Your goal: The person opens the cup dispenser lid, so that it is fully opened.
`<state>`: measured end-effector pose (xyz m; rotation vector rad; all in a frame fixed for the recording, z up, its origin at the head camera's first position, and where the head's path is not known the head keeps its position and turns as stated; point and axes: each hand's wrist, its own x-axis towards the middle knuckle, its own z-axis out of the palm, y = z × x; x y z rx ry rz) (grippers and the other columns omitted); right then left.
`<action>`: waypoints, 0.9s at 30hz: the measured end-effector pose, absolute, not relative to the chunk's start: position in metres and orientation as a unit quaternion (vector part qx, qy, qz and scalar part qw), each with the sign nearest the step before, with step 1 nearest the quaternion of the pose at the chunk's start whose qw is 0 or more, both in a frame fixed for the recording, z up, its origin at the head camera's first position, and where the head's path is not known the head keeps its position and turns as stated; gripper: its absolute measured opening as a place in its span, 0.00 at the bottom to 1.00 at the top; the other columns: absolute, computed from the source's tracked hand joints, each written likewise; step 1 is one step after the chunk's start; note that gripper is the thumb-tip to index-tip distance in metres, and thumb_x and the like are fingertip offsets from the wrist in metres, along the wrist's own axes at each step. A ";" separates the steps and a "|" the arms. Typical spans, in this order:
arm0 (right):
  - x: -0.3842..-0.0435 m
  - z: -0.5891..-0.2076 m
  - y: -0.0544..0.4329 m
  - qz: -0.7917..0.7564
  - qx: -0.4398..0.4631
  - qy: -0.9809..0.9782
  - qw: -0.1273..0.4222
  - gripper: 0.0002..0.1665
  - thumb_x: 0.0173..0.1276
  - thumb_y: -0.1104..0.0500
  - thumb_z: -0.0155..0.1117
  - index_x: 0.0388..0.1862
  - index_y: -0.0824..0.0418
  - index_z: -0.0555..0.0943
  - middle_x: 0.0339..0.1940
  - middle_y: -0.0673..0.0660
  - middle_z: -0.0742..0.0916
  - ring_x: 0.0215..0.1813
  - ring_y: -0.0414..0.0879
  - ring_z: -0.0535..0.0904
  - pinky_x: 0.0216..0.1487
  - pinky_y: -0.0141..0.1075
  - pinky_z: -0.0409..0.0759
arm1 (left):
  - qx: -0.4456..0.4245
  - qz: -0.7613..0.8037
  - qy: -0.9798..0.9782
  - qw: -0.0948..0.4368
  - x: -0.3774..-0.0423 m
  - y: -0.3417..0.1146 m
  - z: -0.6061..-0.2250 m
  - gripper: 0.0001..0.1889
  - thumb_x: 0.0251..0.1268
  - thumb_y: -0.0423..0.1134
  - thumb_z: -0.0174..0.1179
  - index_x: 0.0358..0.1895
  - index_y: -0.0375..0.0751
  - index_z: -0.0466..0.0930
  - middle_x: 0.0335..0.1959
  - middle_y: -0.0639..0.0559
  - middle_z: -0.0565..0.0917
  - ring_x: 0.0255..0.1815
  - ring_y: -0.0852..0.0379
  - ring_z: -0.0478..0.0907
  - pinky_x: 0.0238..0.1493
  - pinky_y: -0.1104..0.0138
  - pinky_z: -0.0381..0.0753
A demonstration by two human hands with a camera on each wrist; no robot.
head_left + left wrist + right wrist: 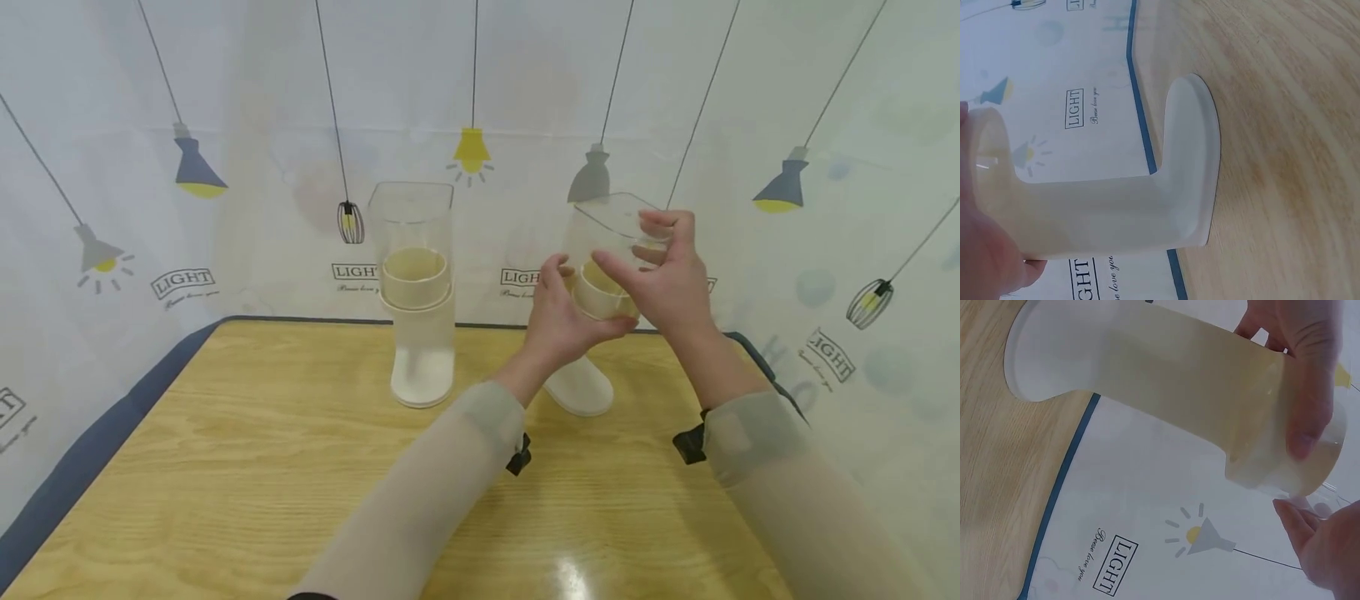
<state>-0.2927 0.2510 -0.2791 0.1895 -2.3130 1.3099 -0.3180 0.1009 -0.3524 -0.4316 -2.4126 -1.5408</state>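
Observation:
A white stand (579,388) with a flat rounded foot and a ring-shaped holder is on the right side of the table, leaning slightly in the head view. My left hand (561,321) grips it round the ring, the thumb across the ring's wall (1260,437). A clear container (600,221) with a squarish open top sits in that ring. My right hand (670,271) holds the container near its upper rim, fingers curled over one side and thumb on the other. In the left wrist view the stand's foot (1194,156) is right at the tabletop.
To the left stands a matching white stand (423,367) with its own clear container (412,204) in the ring. Both are near the back edge of the wooden table (262,467). A pale curtain (262,167) printed with lamps hangs close behind and at the sides.

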 end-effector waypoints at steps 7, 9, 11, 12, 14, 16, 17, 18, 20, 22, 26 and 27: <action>-0.291 -0.278 0.247 0.475 0.052 -0.841 0.253 0.49 0.66 0.37 0.81 0.77 0.48 0.65 0.81 0.57 0.78 0.74 0.60 0.84 0.69 0.61 0.85 | -0.155 -0.529 -0.826 0.112 -0.320 0.100 -0.356 0.70 0.42 0.61 0.90 0.84 0.55 0.49 0.76 0.46 0.72 0.67 0.50 0.78 0.63 0.59 0.85; -0.291 -0.277 0.246 0.478 0.045 -0.839 0.257 0.48 0.65 0.36 0.82 0.75 0.47 0.67 0.79 0.57 0.79 0.72 0.59 0.85 0.67 0.58 0.87 | -0.159 -0.525 -0.828 0.115 -0.321 0.099 -0.356 0.69 0.42 0.61 0.90 0.84 0.54 0.49 0.76 0.45 0.72 0.70 0.50 0.77 0.63 0.59 0.85; -0.292 -0.274 0.245 0.485 0.038 -0.835 0.259 0.46 0.64 0.36 0.82 0.73 0.45 0.69 0.78 0.56 0.80 0.70 0.59 0.87 0.64 0.53 0.89 | -0.163 -0.520 -0.830 0.120 -0.322 0.097 -0.357 0.68 0.43 0.60 0.89 0.84 0.54 0.50 0.76 0.45 0.72 0.71 0.49 0.77 0.63 0.58 0.85; -0.292 -0.273 0.244 0.488 0.035 -0.833 0.259 0.44 0.64 0.36 0.82 0.72 0.44 0.70 0.77 0.56 0.81 0.69 0.58 0.87 0.63 0.49 0.90 | -0.165 -0.520 -0.829 0.122 -0.323 0.096 -0.356 0.68 0.43 0.60 0.89 0.84 0.53 0.50 0.76 0.45 0.72 0.72 0.49 0.76 0.64 0.58 0.85; -0.293 -0.270 0.243 0.492 0.029 -0.830 0.259 0.42 0.64 0.36 0.83 0.70 0.43 0.71 0.76 0.55 0.81 0.69 0.57 0.88 0.61 0.44 0.90 | -0.169 -0.517 -0.829 0.126 -0.324 0.095 -0.356 0.68 0.44 0.60 0.89 0.84 0.53 0.50 0.76 0.45 0.72 0.73 0.49 0.76 0.64 0.58 0.85; -0.293 -0.268 0.242 0.487 0.028 -0.834 0.259 0.42 0.64 0.36 0.82 0.70 0.44 0.72 0.77 0.55 0.81 0.69 0.57 0.87 0.61 0.45 0.89 | -0.173 -0.516 -0.830 0.126 -0.324 0.094 -0.355 0.67 0.44 0.60 0.89 0.84 0.53 0.50 0.75 0.45 0.72 0.71 0.50 0.77 0.63 0.58 0.85; -0.292 -0.267 0.241 0.478 0.029 -0.839 0.259 0.43 0.64 0.35 0.82 0.70 0.45 0.72 0.78 0.55 0.81 0.70 0.57 0.87 0.60 0.47 0.89 | -0.175 -0.516 -0.829 0.125 -0.325 0.093 -0.355 0.67 0.44 0.60 0.89 0.84 0.52 0.50 0.75 0.45 0.72 0.70 0.50 0.77 0.62 0.59 0.86; -0.292 -0.267 0.241 0.467 0.031 -0.845 0.259 0.44 0.64 0.35 0.81 0.71 0.47 0.72 0.79 0.55 0.80 0.71 0.57 0.86 0.61 0.50 0.88 | -0.177 -0.517 -0.829 0.123 -0.325 0.093 -0.355 0.67 0.45 0.60 0.89 0.84 0.52 0.50 0.75 0.44 0.72 0.69 0.50 0.78 0.61 0.59 0.86; -0.292 -0.265 0.239 0.442 0.037 -0.857 0.263 0.44 0.64 0.34 0.81 0.70 0.50 0.72 0.79 0.54 0.80 0.71 0.58 0.86 0.58 0.51 0.88 | -0.180 -0.517 -0.829 0.115 -0.326 0.092 -0.355 0.67 0.45 0.59 0.89 0.84 0.51 0.49 0.74 0.44 0.72 0.67 0.50 0.78 0.60 0.61 0.86; -0.291 -0.263 0.239 0.426 0.040 -0.864 0.265 0.46 0.64 0.33 0.80 0.70 0.52 0.71 0.80 0.54 0.80 0.70 0.59 0.86 0.52 0.43 0.87 | -0.183 -0.518 -0.829 0.108 -0.327 0.090 -0.355 0.67 0.46 0.59 0.89 0.84 0.51 0.49 0.74 0.44 0.72 0.66 0.51 0.78 0.59 0.61 0.86; -0.292 -0.260 0.240 0.429 0.031 -0.865 0.258 0.45 0.65 0.32 0.79 0.70 0.51 0.72 0.81 0.55 0.80 0.69 0.59 0.87 0.40 0.28 0.79 | -0.184 -0.517 -0.830 0.096 -0.328 0.087 -0.354 0.68 0.46 0.59 0.89 0.84 0.52 0.49 0.75 0.45 0.72 0.65 0.52 0.79 0.59 0.61 0.86; -0.291 -0.259 0.240 0.429 0.026 -0.866 0.254 0.46 0.64 0.31 0.79 0.71 0.50 0.71 0.81 0.55 0.80 0.69 0.59 0.87 0.41 0.27 0.79 | -0.186 -0.518 -0.830 0.094 -0.329 0.086 -0.353 0.68 0.46 0.59 0.89 0.85 0.52 0.49 0.76 0.45 0.72 0.65 0.52 0.79 0.59 0.62 0.86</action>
